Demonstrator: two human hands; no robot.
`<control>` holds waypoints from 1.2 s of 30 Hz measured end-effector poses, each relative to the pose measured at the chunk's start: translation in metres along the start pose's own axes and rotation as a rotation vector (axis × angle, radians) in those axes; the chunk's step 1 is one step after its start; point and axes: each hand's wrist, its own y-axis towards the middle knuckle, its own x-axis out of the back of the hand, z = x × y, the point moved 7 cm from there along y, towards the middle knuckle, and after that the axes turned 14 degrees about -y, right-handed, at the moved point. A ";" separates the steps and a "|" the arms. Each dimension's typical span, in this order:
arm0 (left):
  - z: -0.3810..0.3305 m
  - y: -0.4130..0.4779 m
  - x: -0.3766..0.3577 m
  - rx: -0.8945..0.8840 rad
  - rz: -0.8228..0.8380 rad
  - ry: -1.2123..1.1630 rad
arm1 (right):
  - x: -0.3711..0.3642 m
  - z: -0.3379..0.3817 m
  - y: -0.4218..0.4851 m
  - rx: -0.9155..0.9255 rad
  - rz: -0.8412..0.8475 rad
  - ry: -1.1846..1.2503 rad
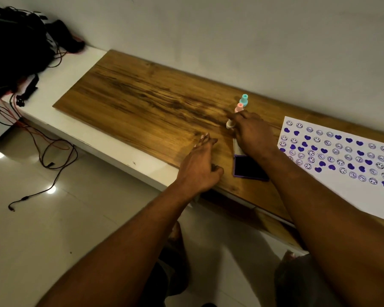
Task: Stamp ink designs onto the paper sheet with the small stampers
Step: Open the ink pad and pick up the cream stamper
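The small cream plastic stamper (229, 124) is pinched in the fingertips of the right hand (252, 132), just beside the upright pink stamper (239, 107) and teal stamper (244, 100). It should probably be lifted straight up, clear of those two, then pressed squarely into the open purple ink-pad case (249, 168), whose dark pad lies exposed. The white paper sheet (333, 187), crowded with prints, lies to the right. The left hand (200, 168) lies flat on the wooden board (131, 103) with its fingers straight.

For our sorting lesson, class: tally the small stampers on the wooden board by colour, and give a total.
teal stamper: 1
pink stamper: 1
white stamper: 1
Total: 3
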 end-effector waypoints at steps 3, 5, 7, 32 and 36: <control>0.006 0.002 0.006 0.040 -0.023 -0.004 | 0.005 0.008 -0.001 0.016 -0.013 0.045; 0.010 0.004 0.011 0.069 -0.053 -0.017 | 0.005 0.013 -0.002 0.037 0.013 0.048; 0.013 0.006 0.015 0.082 -0.082 -0.018 | 0.004 0.016 -0.004 0.048 0.049 0.049; -0.020 0.016 0.008 -0.036 -0.210 -0.150 | 0.010 -0.016 -0.051 -0.031 0.024 0.503; -0.024 0.019 0.001 -0.056 -0.155 -0.188 | 0.014 -0.025 -0.055 -0.012 0.020 0.460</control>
